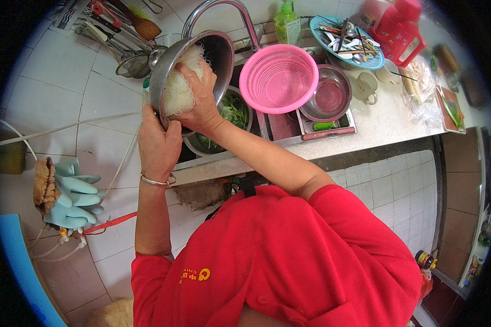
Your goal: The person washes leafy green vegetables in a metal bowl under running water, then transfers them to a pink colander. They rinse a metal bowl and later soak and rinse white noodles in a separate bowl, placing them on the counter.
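A steel bowl [223, 61] is tilted on its side over the left part of the sink. My left hand [160, 143] grips its near rim, thumb on the edge. Inside the bowl, a clump of pale thin noodles [179, 93] is pressed by my right hand [202, 96], whose fingers curl into the strands. Below the bowl, a metal basin of leafy greens [234, 109] stands in the sink, partly hidden by my right forearm. To the right of my hands sits a pink plastic colander [280, 79], with no food visible in it.
A chrome faucet [217, 5] arches behind the bowl. A steel basin [329, 94] adjoins the colander. Farther right are a blue basket of cutlery [376, 61], a mug [366, 87] and a red thermos [397, 34]. Utensils [141, 24] and rubber gloves [75, 192] hang on the left wall.
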`<action>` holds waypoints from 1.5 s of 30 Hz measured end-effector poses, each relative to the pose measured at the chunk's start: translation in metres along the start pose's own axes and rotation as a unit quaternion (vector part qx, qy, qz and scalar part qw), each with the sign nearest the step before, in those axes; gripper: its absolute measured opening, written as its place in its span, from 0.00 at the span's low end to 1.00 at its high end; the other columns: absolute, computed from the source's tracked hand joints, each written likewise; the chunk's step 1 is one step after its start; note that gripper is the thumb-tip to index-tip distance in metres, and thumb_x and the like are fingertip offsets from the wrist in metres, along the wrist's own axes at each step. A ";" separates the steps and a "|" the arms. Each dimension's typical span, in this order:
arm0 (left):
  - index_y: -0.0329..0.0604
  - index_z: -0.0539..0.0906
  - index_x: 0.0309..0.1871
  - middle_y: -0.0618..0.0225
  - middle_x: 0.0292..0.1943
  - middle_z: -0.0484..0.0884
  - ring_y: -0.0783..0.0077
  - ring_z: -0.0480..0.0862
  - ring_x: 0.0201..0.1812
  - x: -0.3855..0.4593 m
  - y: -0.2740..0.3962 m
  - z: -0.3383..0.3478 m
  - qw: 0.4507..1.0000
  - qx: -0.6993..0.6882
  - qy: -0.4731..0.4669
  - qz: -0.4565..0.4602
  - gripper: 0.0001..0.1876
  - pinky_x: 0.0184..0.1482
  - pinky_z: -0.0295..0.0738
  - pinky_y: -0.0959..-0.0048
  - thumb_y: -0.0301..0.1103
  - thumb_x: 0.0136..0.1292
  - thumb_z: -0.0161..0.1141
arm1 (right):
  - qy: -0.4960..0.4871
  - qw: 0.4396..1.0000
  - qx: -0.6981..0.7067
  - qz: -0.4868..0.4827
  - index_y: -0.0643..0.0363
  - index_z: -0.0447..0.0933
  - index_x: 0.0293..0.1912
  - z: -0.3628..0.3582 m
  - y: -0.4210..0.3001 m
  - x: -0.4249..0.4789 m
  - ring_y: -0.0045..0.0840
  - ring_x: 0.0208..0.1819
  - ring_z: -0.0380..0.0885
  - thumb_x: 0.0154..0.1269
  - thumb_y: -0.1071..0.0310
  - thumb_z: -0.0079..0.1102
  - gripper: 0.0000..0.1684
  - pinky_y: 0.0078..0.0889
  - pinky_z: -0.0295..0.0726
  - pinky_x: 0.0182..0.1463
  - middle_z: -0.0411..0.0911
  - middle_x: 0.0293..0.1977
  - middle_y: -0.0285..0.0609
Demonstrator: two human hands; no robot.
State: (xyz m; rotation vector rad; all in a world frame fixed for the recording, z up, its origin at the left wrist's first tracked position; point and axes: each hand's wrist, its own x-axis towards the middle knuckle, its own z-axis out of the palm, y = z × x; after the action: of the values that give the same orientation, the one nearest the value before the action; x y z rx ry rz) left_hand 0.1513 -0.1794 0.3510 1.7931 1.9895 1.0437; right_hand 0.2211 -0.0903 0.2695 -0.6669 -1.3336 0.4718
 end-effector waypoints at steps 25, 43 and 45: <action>0.30 0.68 0.41 0.45 0.28 0.77 0.45 0.77 0.31 -0.002 0.002 0.001 1.000 0.013 0.006 0.005 0.15 0.36 0.71 0.58 0.29 0.53 0.52 | 0.001 1.000 -0.005 0.006 0.58 0.66 0.57 0.001 0.001 -0.003 0.54 0.61 0.52 0.33 0.54 0.71 0.48 0.49 0.50 0.62 0.56 0.57 0.64; 0.30 0.68 0.41 0.44 0.30 0.78 0.43 0.78 0.33 -0.005 -0.003 -0.002 1.000 0.018 0.006 0.004 0.15 0.37 0.71 0.57 0.30 0.53 0.53 | -0.010 0.999 -0.032 -0.012 0.59 0.65 0.57 0.002 -0.001 -0.006 0.54 0.60 0.54 0.36 0.53 0.70 0.46 0.49 0.51 0.61 0.58 0.56 0.64; 0.30 0.68 0.41 0.44 0.30 0.78 0.43 0.78 0.33 -0.007 -0.003 -0.002 1.000 0.015 0.006 0.005 0.15 0.36 0.71 0.57 0.31 0.53 0.53 | -0.013 0.999 -0.032 -0.009 0.59 0.65 0.57 0.001 -0.002 -0.008 0.55 0.60 0.54 0.36 0.53 0.70 0.46 0.49 0.51 0.61 0.58 0.56 0.64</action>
State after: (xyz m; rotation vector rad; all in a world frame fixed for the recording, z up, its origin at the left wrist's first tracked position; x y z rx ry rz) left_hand 0.1488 -0.1862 0.3486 1.8183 2.0154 1.0340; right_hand 0.2184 -0.0967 0.2653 -0.7023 -1.3824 0.4253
